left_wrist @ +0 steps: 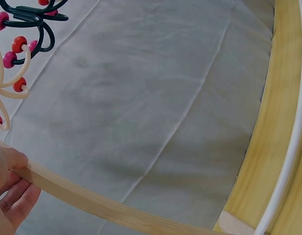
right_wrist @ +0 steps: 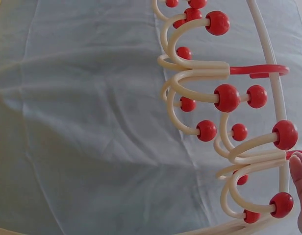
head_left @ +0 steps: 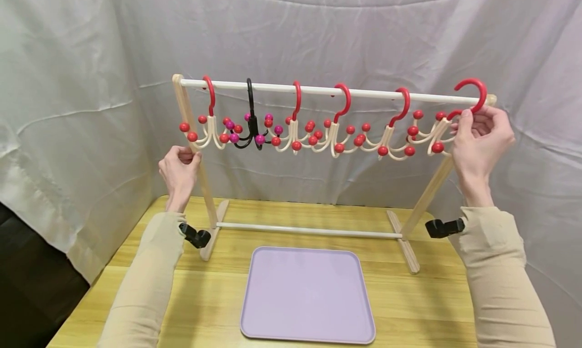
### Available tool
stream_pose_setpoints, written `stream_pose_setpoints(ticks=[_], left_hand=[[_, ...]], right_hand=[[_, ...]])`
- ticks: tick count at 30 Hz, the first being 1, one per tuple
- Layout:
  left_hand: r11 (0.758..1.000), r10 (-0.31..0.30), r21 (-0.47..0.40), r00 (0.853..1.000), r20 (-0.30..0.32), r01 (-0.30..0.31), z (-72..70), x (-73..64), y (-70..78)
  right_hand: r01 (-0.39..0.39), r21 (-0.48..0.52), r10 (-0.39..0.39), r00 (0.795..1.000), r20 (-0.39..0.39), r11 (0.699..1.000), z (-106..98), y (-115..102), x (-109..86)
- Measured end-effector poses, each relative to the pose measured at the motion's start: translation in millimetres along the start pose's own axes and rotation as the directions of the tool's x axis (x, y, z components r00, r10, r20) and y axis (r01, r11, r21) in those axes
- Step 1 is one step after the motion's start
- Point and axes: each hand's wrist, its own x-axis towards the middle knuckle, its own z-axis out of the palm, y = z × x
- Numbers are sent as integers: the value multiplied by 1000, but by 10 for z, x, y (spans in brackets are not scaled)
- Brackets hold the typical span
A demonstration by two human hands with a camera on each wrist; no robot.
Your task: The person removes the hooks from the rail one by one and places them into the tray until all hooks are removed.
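Note:
My left hand [head_left: 179,172] grips the left wooden post [left_wrist: 92,199] of a rack, thumb on one side and fingers on the other. With my right hand [head_left: 483,143] I pinch the neck of a multi-arm hanger [head_left: 438,131]. It has cream arms, red ball tips and a red hook [head_left: 481,90]. That hook overlaps the right end of the white top rail [head_left: 313,90], its open end just above the rail. In the right wrist view, fingertips [right_wrist: 299,169] are right at the hook's base. The held hanger leans, its arms toward the left.
Several similar red-hooked hangers [head_left: 338,128] and one black hanger [head_left: 252,123] with magenta balls hang along the rail. A lilac tray [head_left: 309,292] lies on the wooden table [head_left: 423,297], before the rack's lower white bar [head_left: 309,230]. Grey cloth [head_left: 291,45] hangs behind.

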Motion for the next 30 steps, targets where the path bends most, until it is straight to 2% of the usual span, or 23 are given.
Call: stream_pose_setpoints(ticks=[3,13,17,20,26,28,30], left_hand=[[1000,-4,1,1000,5,4,-1,2,0],[1000,-1,1,1000,4,1,4,8,-7],[1000,-1,1,1000,7,1,4,13,-7],[1000,-1,2,1000,6,1,2,19,-5],[1000,-1,-1,1000,11,1,0,21,0],[1000,-1,-1,1000,11,1,0,20,-4],[1000,1,-1,1000,9,-1,0,20,-8]], right_hand=[[13,12,-13,1000,-11,1000,-19,5,-13],[11,164,-6,999,-33,986,-147,-56,-132],[43,201,-33,998,-51,979,-220,-63,-183],[68,208,-55,996,-67,976,-285,-45,-215],[56,219,-38,996,-84,974,-428,67,-296],[50,173,-36,996,-82,984,-476,126,-341],[35,171,-22,997,-75,985,-518,201,-394]])
